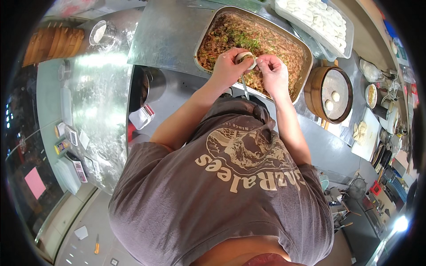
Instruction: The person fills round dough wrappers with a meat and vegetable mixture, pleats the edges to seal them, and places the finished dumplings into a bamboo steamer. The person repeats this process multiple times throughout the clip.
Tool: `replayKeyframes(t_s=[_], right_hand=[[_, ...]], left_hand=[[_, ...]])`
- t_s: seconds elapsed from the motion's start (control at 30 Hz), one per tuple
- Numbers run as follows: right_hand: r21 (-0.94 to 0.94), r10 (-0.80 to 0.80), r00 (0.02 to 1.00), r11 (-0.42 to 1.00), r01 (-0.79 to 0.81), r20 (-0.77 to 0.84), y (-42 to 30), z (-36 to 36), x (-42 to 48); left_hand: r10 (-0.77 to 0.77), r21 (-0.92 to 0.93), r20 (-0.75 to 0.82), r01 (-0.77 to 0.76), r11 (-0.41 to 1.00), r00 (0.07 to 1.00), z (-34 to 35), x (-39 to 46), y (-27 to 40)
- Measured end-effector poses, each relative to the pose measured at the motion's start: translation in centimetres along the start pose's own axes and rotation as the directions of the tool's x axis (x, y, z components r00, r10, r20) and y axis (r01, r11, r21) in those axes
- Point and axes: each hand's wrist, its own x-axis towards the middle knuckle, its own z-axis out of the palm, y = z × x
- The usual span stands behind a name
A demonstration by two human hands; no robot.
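Observation:
Above a metal tray (309,66) of minced filling with chopped greens (248,36), my left hand (229,68) cups a round white dough wrapper (241,57). Some filling shows inside the wrapper, partly covered by my left thumb. With thumb and fingers, my right hand (275,73) pinches the right edge of the same wrapper. A thin metal utensil handle (245,87) slants over the tray's near rim, below my hands; its upper end is hidden. To the right of the tray, a round bamboo steamer (313,88) holds two small white buns (332,100).
A plastic tub (349,36) with many white dough pieces stands at the back right. Stacked bamboo steamers (53,45) and a container of white powder (100,34) are at the far left. A white cutting board (366,136) bearing a cloth (360,132) lies right. A floured metal counter (100,99) runs along the left.

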Motion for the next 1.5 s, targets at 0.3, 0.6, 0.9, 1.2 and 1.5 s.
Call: replayKeyframes(t_s=[0.3, 0.6, 0.9, 1.2, 1.5], right_hand=[[0.359, 0.233, 0.904, 0.860, -0.364, 0.359, -1.7, -1.5, -0.2], [0.286, 0.257, 0.892, 0.883, -0.373, 0.371, -0.8, -1.1, -0.5], [0.257, 0.155, 0.976, 0.947, -0.190, 0.150, 0.2, -1.1, -1.1], [-0.190, -0.087, 0.996, 0.978, 0.089, 0.017, 1.1, -1.0, -1.9], [-0.201, -0.080, 0.996, 0.976, 0.086, 0.033, 0.5, -1.1, -2.3]], left_hand=[[0.050, 0.379, 0.233, -0.138, 0.915, 0.971, -1.2, -0.3, 4.5], [-0.099, 0.610, 0.409, -0.191, 0.769, 0.907, -2.2, 0.7, 5.2], [-0.290, -0.552, 0.342, 0.441, 0.708, 0.894, -1.9, 0.4, -0.2], [-0.213, -0.318, 0.113, 0.239, 0.918, 0.970, 1.1, -1.5, -0.1], [-0.157, 0.238, 0.197, 0.108, 0.965, 0.968, 0.4, -0.6, 2.3]])
